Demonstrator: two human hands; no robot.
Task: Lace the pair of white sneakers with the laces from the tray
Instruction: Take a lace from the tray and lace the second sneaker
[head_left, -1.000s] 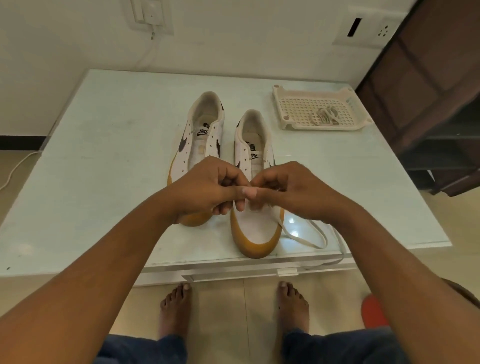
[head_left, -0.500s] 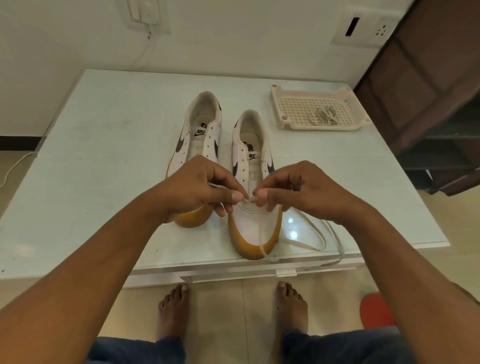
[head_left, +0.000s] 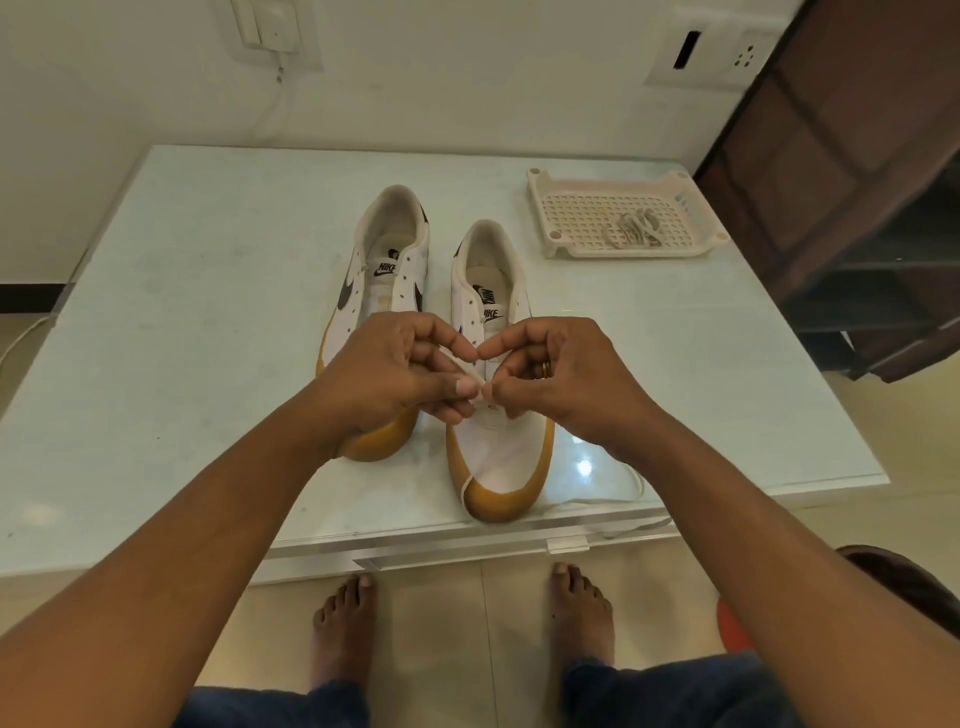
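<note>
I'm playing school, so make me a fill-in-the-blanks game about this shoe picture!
The left hand and right hand pinch a ___.
A spare lace lies in the ___.
The table holds ___ sneakers.
Missing words: lace, tray, two.

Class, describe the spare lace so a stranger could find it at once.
Start at the pale table. At its far right corner sits a white perforated tray, and the spare lace lies inside. Unlike the working lace trailing off the right-hand sneaker, it is bunched and untouched.
</note>
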